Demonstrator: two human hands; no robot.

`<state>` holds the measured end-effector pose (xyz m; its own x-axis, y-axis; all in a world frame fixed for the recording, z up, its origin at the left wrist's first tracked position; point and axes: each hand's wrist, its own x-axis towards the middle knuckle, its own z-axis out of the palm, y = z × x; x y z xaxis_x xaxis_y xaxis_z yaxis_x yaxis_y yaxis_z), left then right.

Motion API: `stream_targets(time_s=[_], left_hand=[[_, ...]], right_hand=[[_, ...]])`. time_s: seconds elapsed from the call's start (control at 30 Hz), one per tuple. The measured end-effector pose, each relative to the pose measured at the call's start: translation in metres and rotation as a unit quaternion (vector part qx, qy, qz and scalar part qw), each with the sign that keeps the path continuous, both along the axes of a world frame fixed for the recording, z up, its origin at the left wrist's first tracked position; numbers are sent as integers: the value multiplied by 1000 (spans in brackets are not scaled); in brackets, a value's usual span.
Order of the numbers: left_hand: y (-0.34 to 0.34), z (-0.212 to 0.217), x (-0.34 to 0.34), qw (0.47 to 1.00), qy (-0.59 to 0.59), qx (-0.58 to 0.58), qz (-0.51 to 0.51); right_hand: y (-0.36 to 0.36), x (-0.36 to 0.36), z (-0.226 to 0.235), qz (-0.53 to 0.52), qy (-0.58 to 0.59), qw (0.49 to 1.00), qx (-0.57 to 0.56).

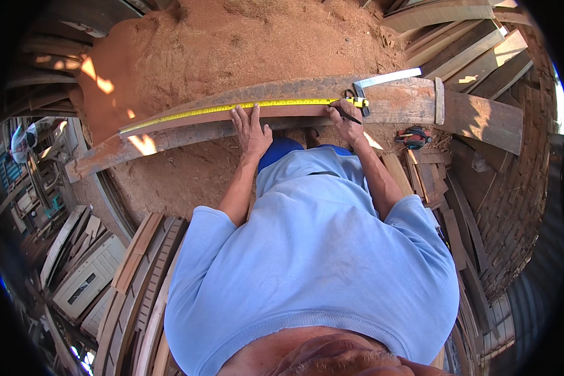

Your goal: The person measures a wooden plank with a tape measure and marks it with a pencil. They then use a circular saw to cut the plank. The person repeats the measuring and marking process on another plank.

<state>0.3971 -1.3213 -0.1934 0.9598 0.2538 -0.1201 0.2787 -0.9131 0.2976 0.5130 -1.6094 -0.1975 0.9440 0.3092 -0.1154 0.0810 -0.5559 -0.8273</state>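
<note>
A yellow tape measure (188, 113) is stretched along a reddish-brown wooden strip (288, 111), which lies on a long, weathered plank (407, 100). My left hand (250, 133) rests with fingers extended on the strip, its fingertips touching the tape's lower edge. At the tape's right end, beside its black and yellow case, my right hand (346, 124) grips a slim dark marking stick (347, 115), a pen or pencil; which one I cannot tell. Just beyond that hand lies a square (391, 78) with a pale metal blade and a dark stock.
Sawdust (263, 50) covers the ground beyond the plank. A red and black power tool (413, 136) sits to the right of my right forearm. Stacked boards (464, 50) crowd the far right, and more timber (138, 257) lies at the lower left beside a pale panel (88, 276).
</note>
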Motion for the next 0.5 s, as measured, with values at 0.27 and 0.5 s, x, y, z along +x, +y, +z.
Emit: stream_targets(time_s=[0.27,0.5], left_hand=[[-1,1,2,1000,3,2,-2],[-1,2,2,1000,10,-2,1]], right_hand=[[-2,-1,-9,2,-19,1000,1],[-3,-2,-15,0,-11,1000,17]])
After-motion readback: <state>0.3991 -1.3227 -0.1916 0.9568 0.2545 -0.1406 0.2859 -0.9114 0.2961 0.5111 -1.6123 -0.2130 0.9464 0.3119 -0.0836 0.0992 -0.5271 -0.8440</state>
